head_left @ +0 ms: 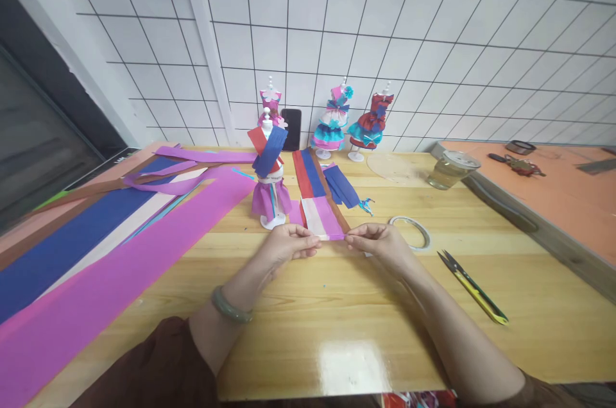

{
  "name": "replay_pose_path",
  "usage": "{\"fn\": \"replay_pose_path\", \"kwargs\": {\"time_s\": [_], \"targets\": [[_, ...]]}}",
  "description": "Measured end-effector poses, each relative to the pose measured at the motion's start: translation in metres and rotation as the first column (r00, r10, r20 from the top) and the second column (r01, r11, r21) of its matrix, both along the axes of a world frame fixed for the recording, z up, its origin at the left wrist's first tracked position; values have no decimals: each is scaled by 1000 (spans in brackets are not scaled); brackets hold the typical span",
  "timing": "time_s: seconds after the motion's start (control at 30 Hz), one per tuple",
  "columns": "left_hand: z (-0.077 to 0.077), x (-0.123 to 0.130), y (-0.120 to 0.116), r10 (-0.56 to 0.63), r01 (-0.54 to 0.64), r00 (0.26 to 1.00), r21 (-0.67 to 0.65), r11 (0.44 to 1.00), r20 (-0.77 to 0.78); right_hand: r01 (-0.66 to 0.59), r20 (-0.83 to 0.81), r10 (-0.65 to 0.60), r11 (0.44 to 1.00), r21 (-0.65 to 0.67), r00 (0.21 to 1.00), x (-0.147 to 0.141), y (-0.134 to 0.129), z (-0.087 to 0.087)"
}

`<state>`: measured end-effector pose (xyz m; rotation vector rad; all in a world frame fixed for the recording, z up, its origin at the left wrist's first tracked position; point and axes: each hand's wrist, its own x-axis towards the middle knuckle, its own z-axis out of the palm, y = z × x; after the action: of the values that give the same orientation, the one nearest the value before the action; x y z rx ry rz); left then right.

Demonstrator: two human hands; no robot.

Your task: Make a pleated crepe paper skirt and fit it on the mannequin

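Observation:
Between my two hands a small piece of crepe paper (332,219), white on one side and pink-purple on the other, is held by its near edge. My left hand (294,242) pinches the white corner, and my right hand (375,242) pinches the purple corner. A whitish strip, perhaps tape, runs along that edge. Just beyond my left hand stands a small white mannequin (267,170) with crossed red and blue paper strips on top and a purple skirt. Red and blue paper strips (308,174) lie behind the held piece, with folded blue pieces (341,185) to their right.
Long crepe paper strips (158,235) cover the left side. A tape roll (409,233) and yellow-handled thread snips (474,289) lie at right. A lidded cup (452,169) stands further back. Dressed mannequins (331,119) and a phone (292,129) stand along the tiled wall.

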<state>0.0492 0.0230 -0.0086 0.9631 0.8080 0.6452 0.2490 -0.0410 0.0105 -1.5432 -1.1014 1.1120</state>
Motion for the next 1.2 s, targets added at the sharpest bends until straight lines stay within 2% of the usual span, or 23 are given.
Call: {"fn": "replay_pose_path", "kwargs": {"time_s": [0.23,0.53,0.9,1.03,1.1,1.2], "targets": [[-1,1,-1,5,-5,1000,-42,999,-2,-33,-40,31,999,-43,999,1,2,-5],[4,5,-5,66,-61,992,50,997,-111,-55,-122,46,996,-71,991,0,2,-3],[2,6,-5,52,-30,990,173,984,-128,-14,-173,3,998,-60,985,-3,2,-4],[-2,6,-3,13,13,995,270,963,-94,-59,-200,62,998,20,978,-1,2,-6],[-5,6,-2,1,37,994,354,935,-106,-103,-154,111,993,56,982,0,2,-6],[-9,5,1,48,49,981,482,875,-186,-163,-36,166,984,78,985,0,0,-5]]}}
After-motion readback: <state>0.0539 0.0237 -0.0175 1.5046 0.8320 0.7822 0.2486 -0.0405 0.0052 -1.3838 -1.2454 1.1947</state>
